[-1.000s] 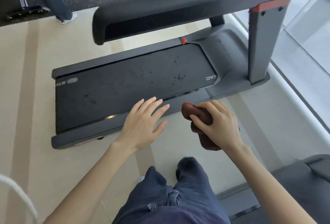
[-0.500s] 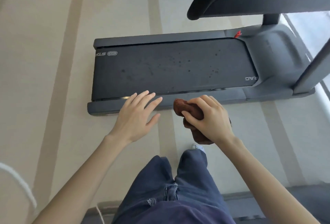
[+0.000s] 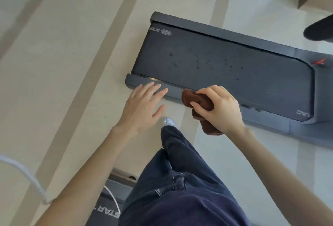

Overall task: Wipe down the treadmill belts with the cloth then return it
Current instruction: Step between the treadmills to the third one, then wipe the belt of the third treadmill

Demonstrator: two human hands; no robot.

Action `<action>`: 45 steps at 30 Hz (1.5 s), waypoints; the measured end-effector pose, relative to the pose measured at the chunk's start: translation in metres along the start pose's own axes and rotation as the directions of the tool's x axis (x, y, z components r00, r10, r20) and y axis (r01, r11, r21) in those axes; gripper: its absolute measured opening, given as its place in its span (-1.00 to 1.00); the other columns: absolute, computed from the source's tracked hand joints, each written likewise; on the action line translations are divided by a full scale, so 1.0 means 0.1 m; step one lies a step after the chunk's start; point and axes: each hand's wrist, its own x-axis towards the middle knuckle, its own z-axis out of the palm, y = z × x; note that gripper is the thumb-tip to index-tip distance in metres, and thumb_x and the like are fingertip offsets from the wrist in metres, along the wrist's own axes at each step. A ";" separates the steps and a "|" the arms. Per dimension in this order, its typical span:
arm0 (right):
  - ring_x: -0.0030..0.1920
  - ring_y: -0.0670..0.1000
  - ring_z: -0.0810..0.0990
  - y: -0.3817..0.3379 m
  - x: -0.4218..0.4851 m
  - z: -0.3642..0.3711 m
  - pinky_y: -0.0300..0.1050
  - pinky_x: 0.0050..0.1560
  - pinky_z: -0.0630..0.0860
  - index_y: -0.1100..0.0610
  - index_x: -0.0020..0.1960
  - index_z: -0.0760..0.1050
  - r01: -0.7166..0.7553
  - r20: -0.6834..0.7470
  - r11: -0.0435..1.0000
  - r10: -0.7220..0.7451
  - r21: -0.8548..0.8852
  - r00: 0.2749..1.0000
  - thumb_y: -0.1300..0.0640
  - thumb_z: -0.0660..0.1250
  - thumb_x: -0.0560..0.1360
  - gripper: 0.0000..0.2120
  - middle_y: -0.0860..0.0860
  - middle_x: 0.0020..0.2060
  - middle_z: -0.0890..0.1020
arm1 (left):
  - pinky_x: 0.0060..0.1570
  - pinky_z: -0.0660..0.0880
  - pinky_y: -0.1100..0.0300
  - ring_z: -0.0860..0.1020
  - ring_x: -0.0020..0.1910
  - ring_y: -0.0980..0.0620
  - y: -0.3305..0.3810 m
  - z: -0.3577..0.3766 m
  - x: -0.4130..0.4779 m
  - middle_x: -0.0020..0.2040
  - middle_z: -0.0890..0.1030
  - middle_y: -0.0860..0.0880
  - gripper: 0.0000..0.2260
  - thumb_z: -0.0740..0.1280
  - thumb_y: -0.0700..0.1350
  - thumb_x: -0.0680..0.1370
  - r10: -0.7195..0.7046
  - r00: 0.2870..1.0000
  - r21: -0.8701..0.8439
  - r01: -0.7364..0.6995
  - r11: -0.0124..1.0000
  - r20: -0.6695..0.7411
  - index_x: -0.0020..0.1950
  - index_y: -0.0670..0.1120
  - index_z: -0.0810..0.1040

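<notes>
Lettering on the treadmill belt (image 3: 225, 74) reads upside down from this view: "STA" with an oval badge beside it at the rear end, and "AC" at the near front corner; the remaining characters cannot be read. A second machine (image 3: 108, 211) at the bottom edge shows "STAR". The belt is dark grey and carries scattered darker spots across its middle. The cloth (image 3: 197, 99) is brown, bunched into a thick wad, with one end hanging below the palm. It is held above the treadmill's near side rail (image 3: 173, 93). The right hand (image 3: 220, 109) grips the cloth, with the fingers and thumb curled round it. The left hand (image 3: 142, 107) is flat with its fingers spread, holding nothing. Its fingertips lie over the same rail, but contact cannot be confirmed.
</notes>
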 end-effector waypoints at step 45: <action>-0.14 0.11 0.54 0.31 4.80 3.99 -0.13 -0.17 0.43 0.10 0.01 0.59 -0.080 0.109 0.997 0.078 0.015 0.991 0.00 0.42 0.44 -0.79 0.00 -0.15 0.60 | 0.40 0.18 0.01 0.28 0.42 -0.07 -4.86 1.48 3.42 0.41 0.37 -0.09 -0.59 0.16 0.01 0.59 -0.052 0.968 -0.035 0.063 0.997 0.247 0.42 -0.08 0.33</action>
